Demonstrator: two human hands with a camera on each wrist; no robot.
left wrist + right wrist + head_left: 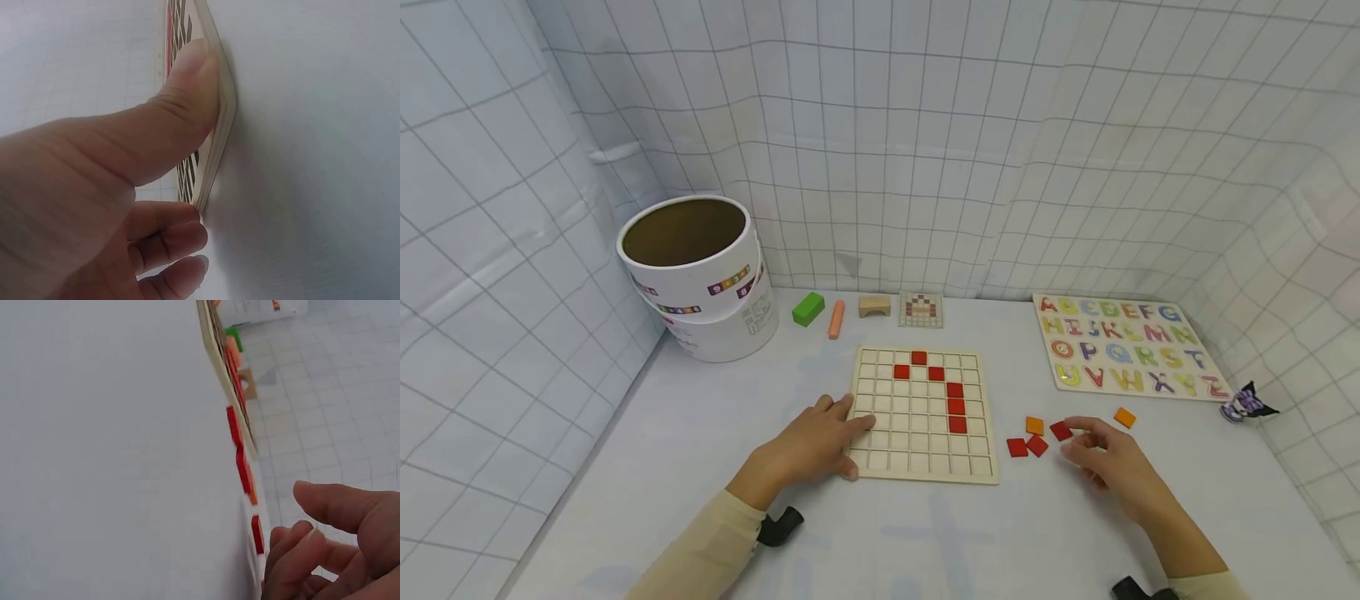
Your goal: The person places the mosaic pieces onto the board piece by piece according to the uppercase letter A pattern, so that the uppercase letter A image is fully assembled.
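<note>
A square wooden grid board (pixel 880 477) lies on the table, with several red square tiles set in its cells, such as a red tile (pixel 919 357) at the top. My left hand (pixel 816 442) rests on the board's left edge; its index finger reaches onto the grid and its thumb touches the near corner. At the right, my right hand (pixel 1112 467) hovers beside a loose red tile (pixel 1060 431). Its thumb and fingers stand apart with nothing between them in the right wrist view. Two more red tiles (pixel 1017 448) and an orange tile (pixel 1034 425) lie between hand and board.
Behind the board are a small pattern card (pixel 921 310), a wooden arch block (pixel 874 307), an orange stick (pixel 837 320) and a green block (pixel 808 309). A white bucket (pixel 722 325) stands back left. An alphabet board (pixel 1135 346), a purple figure (pixel 1247 403) and another orange tile (pixel 1124 417) lie right.
</note>
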